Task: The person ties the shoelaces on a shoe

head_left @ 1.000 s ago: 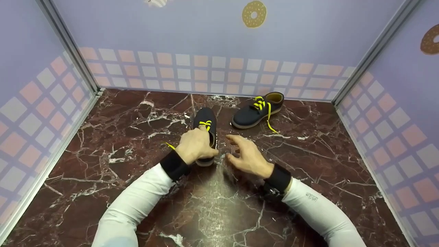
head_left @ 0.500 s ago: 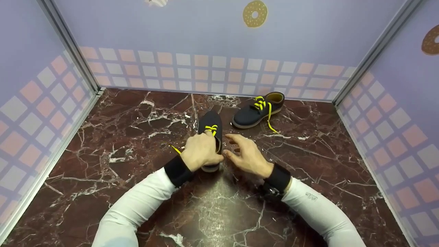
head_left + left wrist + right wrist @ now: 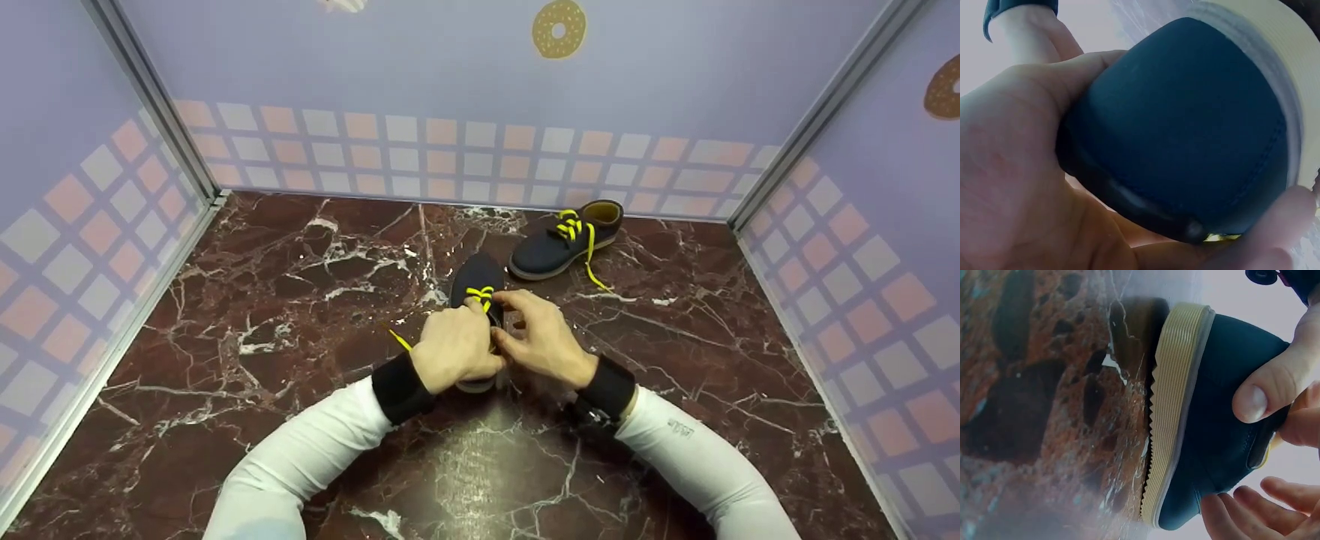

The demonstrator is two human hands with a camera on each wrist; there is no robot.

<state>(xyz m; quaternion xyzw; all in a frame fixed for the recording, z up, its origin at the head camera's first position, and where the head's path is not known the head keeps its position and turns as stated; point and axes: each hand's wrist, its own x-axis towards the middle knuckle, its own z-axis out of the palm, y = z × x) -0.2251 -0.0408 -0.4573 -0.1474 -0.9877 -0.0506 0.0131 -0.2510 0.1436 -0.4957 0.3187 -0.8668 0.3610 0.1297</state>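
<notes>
A dark lace-up shoe [image 3: 477, 271] with yellow laces [image 3: 481, 292] points away from me on the marble-patterned surface. My left hand [image 3: 459, 346] grips it around the ankle opening, with the thumb along the heel side; the hand covers much of the shoe's rear half. To the left of that hand a loose lace end [image 3: 400, 340] sticks out. In the right wrist view the shoe's ribbed pale sole [image 3: 1176, 399] faces the surface. My right hand [image 3: 549, 339] is close at the shoe's right side, fingers loosely bent, its fingertips [image 3: 1216, 509] right by the upper.
A matching shoe [image 3: 546, 253] stands farther back to the right, its loose yellow lace [image 3: 590, 262] trailing onto the marble-patterned surface [image 3: 315, 315]. Lilac panels with a pink and white check border [image 3: 480, 161] enclose the back and both sides.
My left hand has brought the gripped shoe to the right and toward me, up to the right hand. The right hand and the other shoe have stayed in place.
</notes>
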